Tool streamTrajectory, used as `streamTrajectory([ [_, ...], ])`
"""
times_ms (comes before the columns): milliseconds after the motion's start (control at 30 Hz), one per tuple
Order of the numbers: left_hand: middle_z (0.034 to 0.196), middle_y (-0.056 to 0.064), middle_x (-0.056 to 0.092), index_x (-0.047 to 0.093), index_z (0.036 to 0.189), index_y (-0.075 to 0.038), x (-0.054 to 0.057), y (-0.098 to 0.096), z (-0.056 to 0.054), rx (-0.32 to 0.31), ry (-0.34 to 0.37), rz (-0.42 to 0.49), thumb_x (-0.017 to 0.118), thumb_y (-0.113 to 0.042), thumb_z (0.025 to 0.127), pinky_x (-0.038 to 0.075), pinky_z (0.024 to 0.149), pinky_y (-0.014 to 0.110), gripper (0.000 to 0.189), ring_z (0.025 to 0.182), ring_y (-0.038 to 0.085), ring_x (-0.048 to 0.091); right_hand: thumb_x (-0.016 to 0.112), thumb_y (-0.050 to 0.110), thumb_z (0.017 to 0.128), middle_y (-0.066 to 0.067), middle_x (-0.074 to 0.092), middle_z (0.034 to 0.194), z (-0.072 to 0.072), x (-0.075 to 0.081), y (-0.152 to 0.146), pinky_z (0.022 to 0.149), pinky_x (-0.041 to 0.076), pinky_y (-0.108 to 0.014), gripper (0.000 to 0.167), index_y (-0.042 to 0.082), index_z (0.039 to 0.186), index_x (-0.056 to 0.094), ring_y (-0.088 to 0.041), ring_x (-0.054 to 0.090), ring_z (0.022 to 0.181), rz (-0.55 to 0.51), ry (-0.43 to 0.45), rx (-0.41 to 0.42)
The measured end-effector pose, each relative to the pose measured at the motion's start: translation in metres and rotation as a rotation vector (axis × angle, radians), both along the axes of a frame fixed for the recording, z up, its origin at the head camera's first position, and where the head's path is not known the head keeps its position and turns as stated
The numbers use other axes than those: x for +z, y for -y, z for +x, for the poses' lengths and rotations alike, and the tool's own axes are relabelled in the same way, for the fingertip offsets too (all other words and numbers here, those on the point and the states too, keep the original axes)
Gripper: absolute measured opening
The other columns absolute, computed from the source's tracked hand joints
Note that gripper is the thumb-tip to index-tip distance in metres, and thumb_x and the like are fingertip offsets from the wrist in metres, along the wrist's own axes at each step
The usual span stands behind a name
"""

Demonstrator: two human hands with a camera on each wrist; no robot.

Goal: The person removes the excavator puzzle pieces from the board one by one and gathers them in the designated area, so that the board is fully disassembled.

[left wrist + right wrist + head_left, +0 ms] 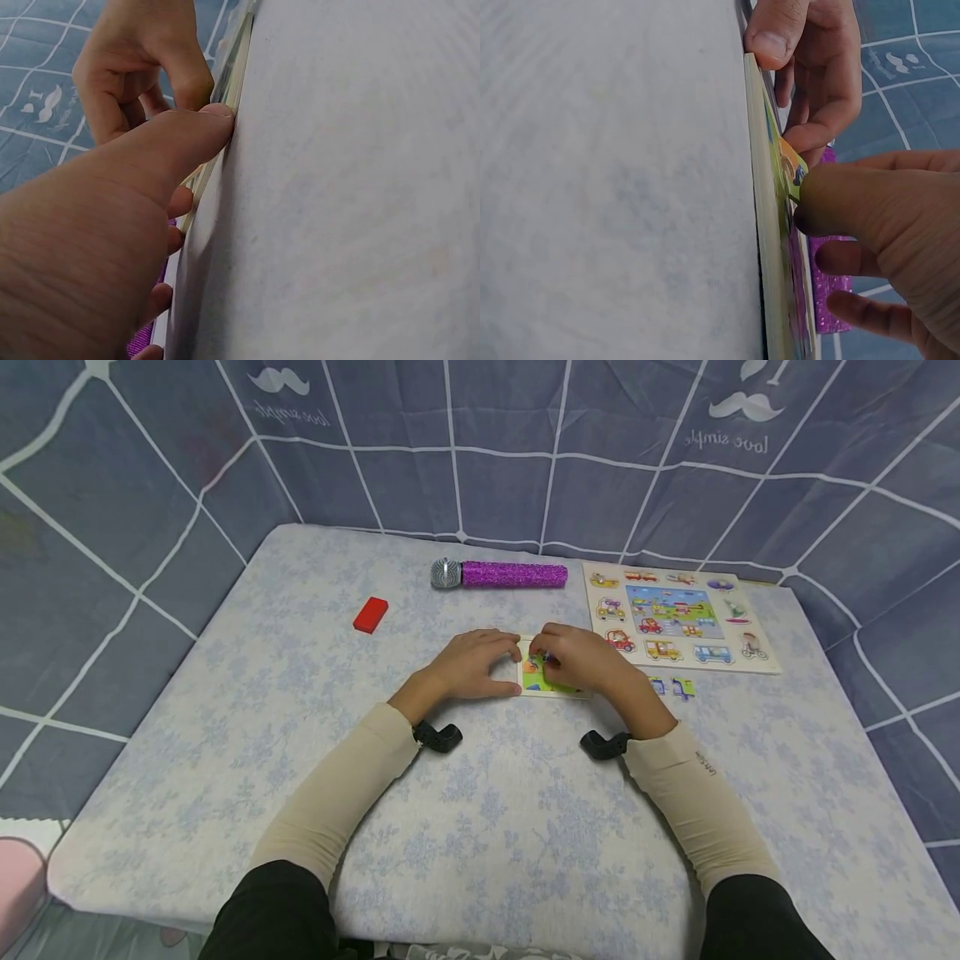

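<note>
A small jigsaw board (pixel 553 693) with a pale frame and a green picture lies flat at the middle of the table. My left hand (pixel 474 665) holds its left side, thumb at the near corner and fingers curved at the far one. Over the picture, my right hand (pixel 588 662) pinches a jigsaw piece (pixel 792 162) between thumb and fingers. That piece, green and orange, stands tilted up from the board in the right wrist view; my fingers hide part of it. Right of the board lie loose jigsaw pieces (pixel 683 688), partly behind my right hand.
A larger vehicle puzzle board (pixel 738 653) lies at the back right. Behind the hands is a purple glitter microphone (pixel 514 575), and a red block (pixel 371 615) lies to the left. Blue checked curtain (pixel 502 485) borders the table's back and sides.
</note>
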State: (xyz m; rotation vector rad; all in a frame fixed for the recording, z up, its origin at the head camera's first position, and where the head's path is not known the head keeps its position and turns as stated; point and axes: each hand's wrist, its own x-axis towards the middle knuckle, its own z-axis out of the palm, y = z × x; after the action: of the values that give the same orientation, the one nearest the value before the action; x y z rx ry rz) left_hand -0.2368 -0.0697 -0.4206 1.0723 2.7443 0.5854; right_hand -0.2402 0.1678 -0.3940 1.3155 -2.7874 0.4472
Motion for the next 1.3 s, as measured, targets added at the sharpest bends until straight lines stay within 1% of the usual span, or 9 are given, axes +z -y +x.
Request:
streamTrajectory([
  [300,0.157,0.000,0.042,0.059,0.127,-0.023,-0.002,-0.001,-0.001,0.003,-0.016,-0.007,0.066,-0.054,0.093,0.028,0.116,0.048,0.047,0.144,0.026,0.035,0.063,-0.002,0.082,-0.008,0.060,0.094,-0.003,0.000,-0.005,0.063,0.043,-0.034,0.019,0.004,0.099,0.066,-0.019,0.049,0.072,-0.040,0.035,0.005],
  [433,0.157,0.001,0.043,0.060,0.125,-0.022,-0.002,-0.002,0.000,0.002,-0.021,0.001,0.067,-0.053,0.093,0.028,0.116,0.048,0.046,0.144,0.027,0.036,0.065,-0.001,0.085,-0.008,0.061,0.096,-0.003,0.006,-0.014,0.064,0.046,-0.036,0.015,0.005,0.099,0.067,-0.019,0.052,0.073,-0.059,0.063,-0.012],
  [533,0.157,0.002,0.043,0.060,0.124,-0.021,-0.002,-0.002,0.001,0.007,-0.026,0.001,0.068,-0.052,0.092,0.028,0.116,0.047,0.046,0.143,0.027,0.037,0.068,0.001,0.086,-0.006,0.061,0.098,0.000,0.013,-0.026,0.067,0.047,-0.037,0.014,0.007,0.098,0.069,-0.019,0.054,0.075,-0.055,0.080,-0.046],
  [667,0.157,0.002,0.043,0.061,0.124,-0.021,-0.003,-0.002,0.001,0.018,-0.033,-0.011,0.069,-0.052,0.092,0.027,0.116,0.047,0.045,0.143,0.027,0.037,0.068,0.001,0.086,-0.005,0.061,0.097,0.011,0.018,-0.052,0.069,0.049,-0.039,0.011,0.008,0.094,0.069,-0.020,0.056,0.079,-0.065,0.090,-0.095],
  [767,0.157,0.002,0.042,0.060,0.124,-0.021,-0.002,-0.002,0.001,0.020,-0.027,-0.018,0.069,-0.052,0.092,0.027,0.116,0.048,0.045,0.144,0.027,0.036,0.069,0.000,0.086,-0.003,0.062,0.096,0.024,0.018,-0.075,0.071,0.050,-0.040,0.011,0.008,0.093,0.069,-0.021,0.058,0.082,-0.064,0.108,-0.131],
  [900,0.158,0.001,0.041,0.060,0.125,-0.022,0.001,-0.001,0.000,0.030,-0.016,-0.038,0.068,-0.052,0.092,0.030,0.115,0.049,0.045,0.144,0.025,0.035,0.071,-0.003,0.084,0.000,0.061,0.093,0.042,0.013,-0.103,0.074,0.050,-0.040,0.016,0.010,0.092,0.068,-0.019,0.058,0.083,-0.044,0.148,-0.152],
  [1033,0.158,-0.001,0.041,0.060,0.125,-0.022,0.004,-0.001,-0.001,0.038,-0.002,-0.047,0.069,-0.051,0.092,0.031,0.114,0.050,0.045,0.144,0.024,0.035,0.073,-0.005,0.083,0.004,0.060,0.089,0.056,0.007,-0.119,0.074,0.050,-0.039,0.018,0.011,0.090,0.068,-0.015,0.056,0.081,-0.039,0.180,-0.165],
  [1133,0.158,-0.001,0.041,0.060,0.125,-0.022,0.006,-0.001,-0.001,0.035,0.010,-0.040,0.069,-0.052,0.092,0.029,0.115,0.050,0.045,0.145,0.024,0.034,0.074,-0.004,0.082,0.005,0.060,0.089,0.062,0.003,-0.124,0.073,0.050,-0.039,0.019,0.012,0.090,0.068,-0.013,0.056,0.081,-0.044,0.191,-0.177],
  [1300,0.158,0.000,0.041,0.061,0.125,-0.022,0.006,-0.002,0.000,0.025,0.017,-0.030,0.069,-0.052,0.092,0.028,0.116,0.049,0.046,0.145,0.024,0.034,0.073,-0.005,0.083,0.005,0.062,0.089,0.062,-0.003,-0.125,0.072,0.049,-0.036,0.019,0.012,0.091,0.069,-0.012,0.054,0.080,-0.065,0.190,-0.167],
])
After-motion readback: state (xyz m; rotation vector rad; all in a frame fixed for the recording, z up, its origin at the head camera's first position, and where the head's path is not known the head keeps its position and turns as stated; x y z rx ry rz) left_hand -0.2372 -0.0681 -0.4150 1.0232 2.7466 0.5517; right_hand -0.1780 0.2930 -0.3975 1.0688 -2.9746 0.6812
